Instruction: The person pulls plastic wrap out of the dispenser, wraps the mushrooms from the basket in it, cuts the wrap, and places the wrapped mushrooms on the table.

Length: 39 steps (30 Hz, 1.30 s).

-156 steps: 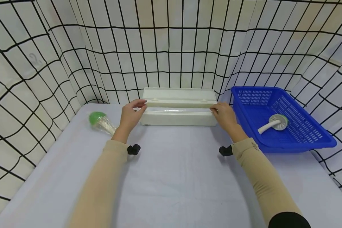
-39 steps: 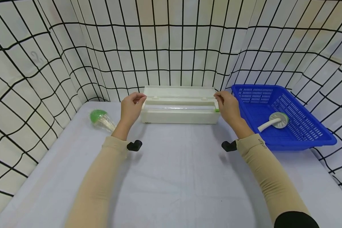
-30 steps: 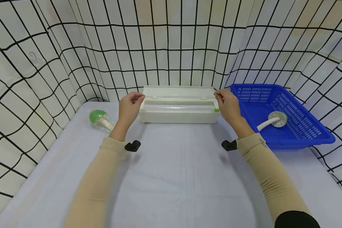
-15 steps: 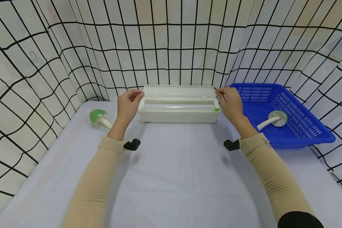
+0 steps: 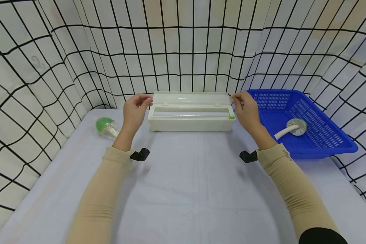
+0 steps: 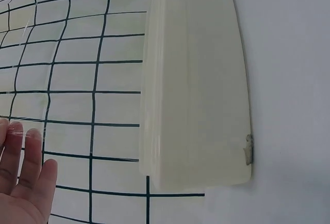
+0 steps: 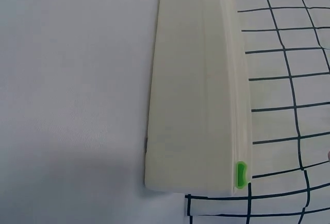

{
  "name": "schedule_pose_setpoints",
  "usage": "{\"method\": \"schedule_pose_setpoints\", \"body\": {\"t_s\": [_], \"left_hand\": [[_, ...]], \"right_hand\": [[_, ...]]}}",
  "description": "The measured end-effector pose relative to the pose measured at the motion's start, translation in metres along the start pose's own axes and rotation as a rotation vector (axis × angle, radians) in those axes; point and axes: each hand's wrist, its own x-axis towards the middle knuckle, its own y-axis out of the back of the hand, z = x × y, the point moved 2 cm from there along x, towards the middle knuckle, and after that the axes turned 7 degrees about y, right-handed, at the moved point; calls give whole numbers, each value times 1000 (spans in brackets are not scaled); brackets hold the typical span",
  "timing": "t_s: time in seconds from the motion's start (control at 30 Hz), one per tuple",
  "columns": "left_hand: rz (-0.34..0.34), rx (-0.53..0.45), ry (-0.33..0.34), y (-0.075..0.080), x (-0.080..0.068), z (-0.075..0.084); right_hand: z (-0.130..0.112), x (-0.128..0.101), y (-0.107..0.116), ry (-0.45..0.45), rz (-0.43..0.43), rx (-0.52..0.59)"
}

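Observation:
A white cling film dispenser [image 5: 190,125] stands at the back of the table with its lid [image 5: 191,98] raised behind it. Inside its trough lies a shiny roll [image 5: 190,114]. My left hand [image 5: 133,113], by the box's left end, pinches the edge of clear cling film; in the left wrist view a faint sheet of cling film [image 6: 26,126] shows at its fingertips. Off the right end, my right hand [image 5: 247,112] is raised with thumb and fingers together on the film's other corner. The film itself is nearly invisible. A green slider [image 7: 241,175] sits on the box's right end.
A blue plastic basket [image 5: 317,154] on the right holds a white-handled round brush [image 5: 297,127] with a green rim. To the left lies a green-topped item [image 5: 105,126] in clear wrapping, partly behind the left forearm. Black wire mesh [image 5: 195,54] encloses the table's back and sides.
Over about five seconds both hands have risen from the slot between trough and lid to the lid's height and moved apart. The green slider has come into sight; recently the hands spread slightly wider.

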Motion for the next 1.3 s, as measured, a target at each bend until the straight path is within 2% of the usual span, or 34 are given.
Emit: {"method": "schedule_pose_setpoints", "body": {"t_s": [0.33, 0.5, 0.77, 1.07, 1.3], "left_hand": [[-4, -177, 35, 0, -2, 5], [18, -195, 12, -1, -3, 10], [29, -240, -32, -3, -4, 16], [7, -277, -3, -1, -7, 21], [-27, -358, 27, 2, -9, 22]], "right_hand": [[-6, 2, 3, 10, 58, 60], [-6, 3, 7, 42, 85, 89], [-9, 4, 12, 8, 115, 128], [-11, 4, 15, -26, 129, 199], [-18, 3, 20, -52, 120, 221]]}}
